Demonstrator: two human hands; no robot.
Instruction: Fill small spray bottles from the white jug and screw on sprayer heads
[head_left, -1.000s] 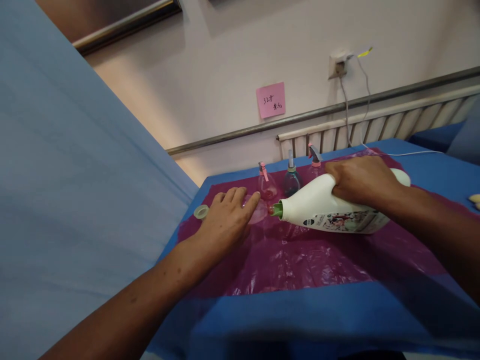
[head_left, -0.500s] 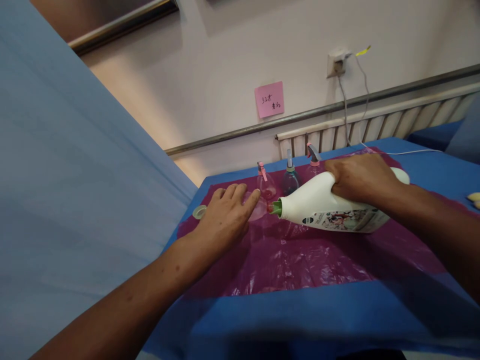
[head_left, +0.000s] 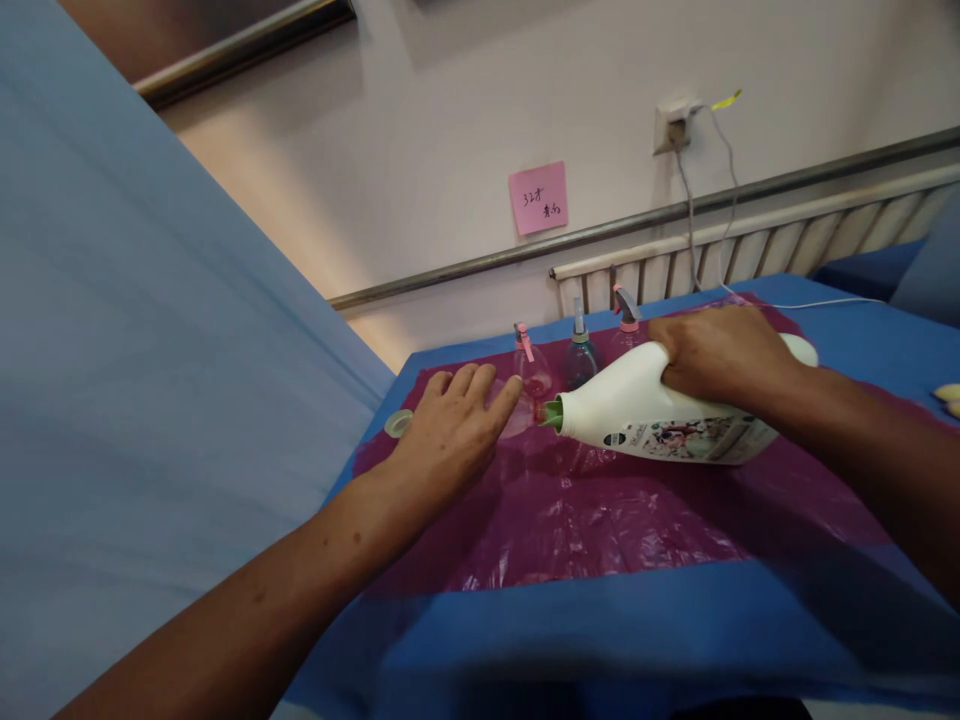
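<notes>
My right hand (head_left: 720, 355) grips the handle of a large white detergent jug (head_left: 626, 400), which is tipped on its side with its green spout (head_left: 553, 413) toward the left. That spout meets the reddish neck of a clear plastic bottle (head_left: 516, 415). My left hand (head_left: 454, 425) is closed about the clear bottle's left side, thumb uppermost; its palm side and much of the bottle are hidden. Behind stand a spray bottle with a pink trigger (head_left: 531, 370), a dark teal spray bottle (head_left: 580, 362) and another pink-and-grey one (head_left: 628, 312), partly covered by the jug.
A purple plastic sheet (head_left: 600, 530) covers part of the blue table (head_left: 480, 640). A pale round cap (head_left: 398, 423) lies left of my left hand. Blue fabric (head_left: 150, 350) hangs at left. A white cable (head_left: 817, 303) crosses the table's back, below the radiator (head_left: 780, 245).
Almost nothing differs. Both hands, the jug and the clear bottle keep their places, with only a very slight shift of the view.
</notes>
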